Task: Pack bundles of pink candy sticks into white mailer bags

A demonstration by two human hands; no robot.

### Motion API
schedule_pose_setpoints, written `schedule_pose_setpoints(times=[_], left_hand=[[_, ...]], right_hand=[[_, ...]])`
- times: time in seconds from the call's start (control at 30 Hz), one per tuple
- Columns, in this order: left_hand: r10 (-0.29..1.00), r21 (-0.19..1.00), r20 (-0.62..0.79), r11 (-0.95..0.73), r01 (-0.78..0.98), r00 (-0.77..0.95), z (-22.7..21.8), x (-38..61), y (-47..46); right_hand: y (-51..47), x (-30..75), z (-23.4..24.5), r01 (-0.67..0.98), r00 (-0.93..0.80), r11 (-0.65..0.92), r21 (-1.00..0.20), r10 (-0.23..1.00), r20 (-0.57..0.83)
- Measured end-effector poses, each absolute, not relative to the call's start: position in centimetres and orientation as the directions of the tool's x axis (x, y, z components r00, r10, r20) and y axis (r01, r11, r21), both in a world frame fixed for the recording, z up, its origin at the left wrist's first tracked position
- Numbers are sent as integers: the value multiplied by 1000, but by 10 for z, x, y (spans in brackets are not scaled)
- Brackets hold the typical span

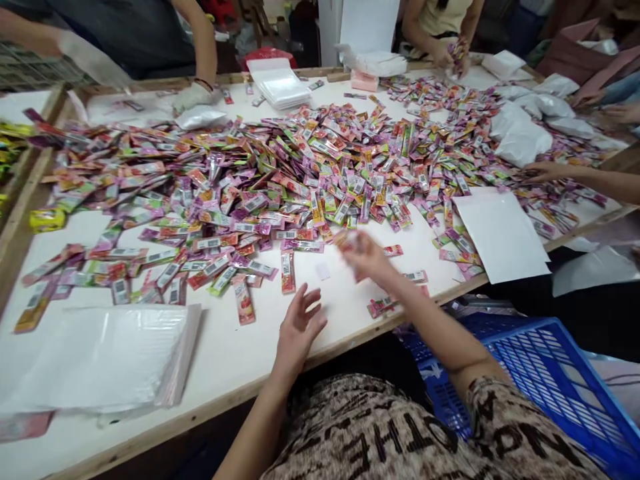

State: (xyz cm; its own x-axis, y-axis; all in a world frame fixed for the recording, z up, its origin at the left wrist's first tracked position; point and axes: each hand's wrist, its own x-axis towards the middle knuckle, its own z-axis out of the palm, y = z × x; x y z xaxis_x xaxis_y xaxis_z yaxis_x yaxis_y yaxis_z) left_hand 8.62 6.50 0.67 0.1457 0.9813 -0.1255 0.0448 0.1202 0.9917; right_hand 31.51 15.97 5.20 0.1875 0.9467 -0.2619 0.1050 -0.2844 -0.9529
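My left hand (300, 328) hovers over the table's near edge, open, fingers apart and slightly curled, holding nothing. My right hand (369, 259) is smeared by motion to the right of it. Its fingers are closed on what look like small printed stick packets, blurred, so how many I cannot tell. Ahead of both hands spreads a large heap of stick packets (295, 177) in pink, purple, green and orange. Single stick packets (245, 300) lie left of my left hand. A few more stick packets (383, 305) lie below my right hand.
A stack of white plastic bags (115, 357) lies at the left front, another white stack (280, 83) at the back. A white sheet (503, 237) rests at right, near filled bags (520, 130). A blue crate (545, 373) stands below the wooden edge. Co-workers' hands (193, 99) work around the table.
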Motion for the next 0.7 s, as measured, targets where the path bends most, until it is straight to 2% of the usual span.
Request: schedule_pose_setpoints(times=[0.03,0.07,0.1,0.17,0.27,0.33,0.37,0.43,0.47,0.5,0.53,0.57,0.6,0.63,0.7], left_hand=[[977,990,-110,123,-63,180,9,99,71],[979,981,-108,133,-139,172,10,110,75],[984,970,-123,147,-193,130,11,120,78],[975,935,-221,209,-286,-7,11,131,80],[890,822,-443,355,-445,-109,9,128,84],[843,762,-519,383,-522,-139,11,117,90],[839,753,-521,367,-547,-155,12,110,93],[856,778,-474,297,-554,-206,17,94,97],[863,811,-440,263,-523,-249,19,84,96],[859,852,-411,243,-463,-305,21,74,92],[845,893,-388,246,-377,-368,22,64,86],[826,925,-364,267,-271,-430,21,53,78],[809,942,-336,298,-156,-482,19,44,68],[804,947,-294,320,-41,-518,15,35,57],[843,941,-143,278,192,-518,2,23,35]], right_hand=[[139,284,41,147,22,-217,-965,976,-216],[121,257,30,198,-52,-147,-969,986,-160],[107,234,21,240,-17,-90,-967,995,-97],[87,206,10,295,-54,-21,-955,998,-38],[75,199,14,256,-252,26,-966,967,-41],[80,214,24,224,-371,43,-974,927,-45],[89,228,31,241,-358,39,-970,932,-51],[119,271,45,352,-130,-3,-936,990,-52],[138,298,51,431,120,-68,-900,993,-17],[159,328,55,486,383,-156,-860,923,49],[180,359,58,491,505,-212,-845,859,78],[199,389,59,483,598,-284,-828,798,74],[215,416,58,465,706,-433,-772,707,29],[227,439,56,448,730,-544,-710,680,-60],[238,474,50,482,706,-592,-646,699,-115]])
